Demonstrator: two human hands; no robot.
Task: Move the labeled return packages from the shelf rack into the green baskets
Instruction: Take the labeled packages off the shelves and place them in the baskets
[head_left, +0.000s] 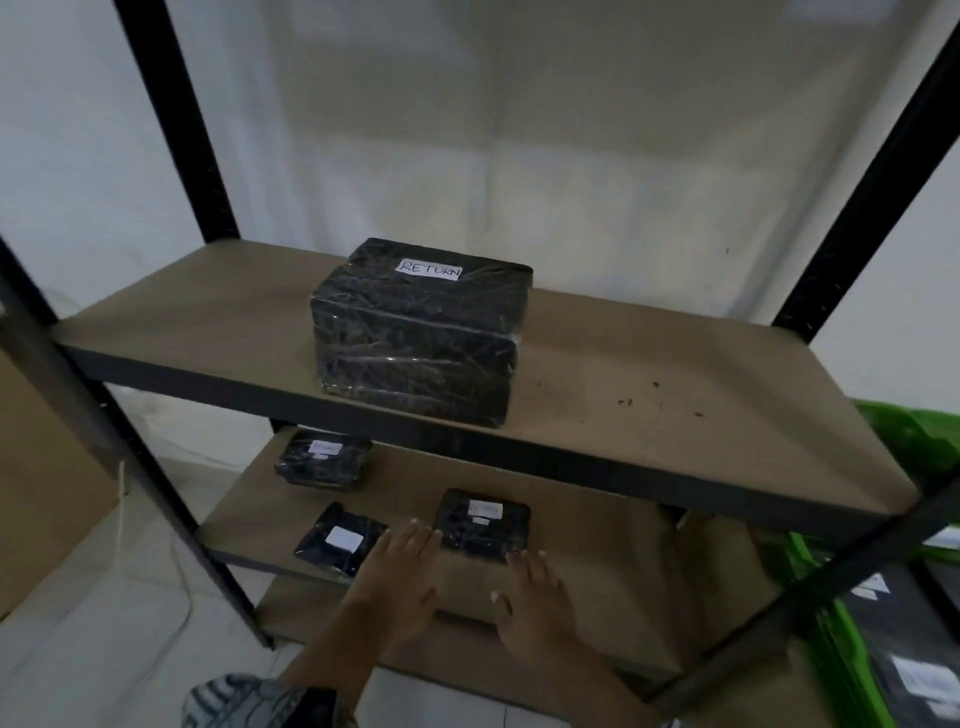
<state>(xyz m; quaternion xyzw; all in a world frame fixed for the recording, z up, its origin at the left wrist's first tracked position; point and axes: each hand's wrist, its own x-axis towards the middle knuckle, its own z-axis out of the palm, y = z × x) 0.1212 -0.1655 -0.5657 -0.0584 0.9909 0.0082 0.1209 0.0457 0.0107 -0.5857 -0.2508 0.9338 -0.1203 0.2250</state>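
Note:
A large black wrapped package (421, 332) with a white "RETURN" label stands on the upper shelf board (675, 395). On the lower shelf (597, 530) lie three small black labeled packages: one at the back left (324, 460), one at the front left (340, 540), one in the middle (483, 525). My left hand (397, 577) and my right hand (530, 603) reach out with straight fingers toward the middle small package, one on each side of its near edge, holding nothing. Green baskets (852, 654) at the right hold dark labeled packages.
The rack's black metal posts (171, 119) frame the shelves, and a diagonal post (810, 587) crosses in front of the baskets. A cardboard box (47, 493) stands at the left. A white wall is behind the rack.

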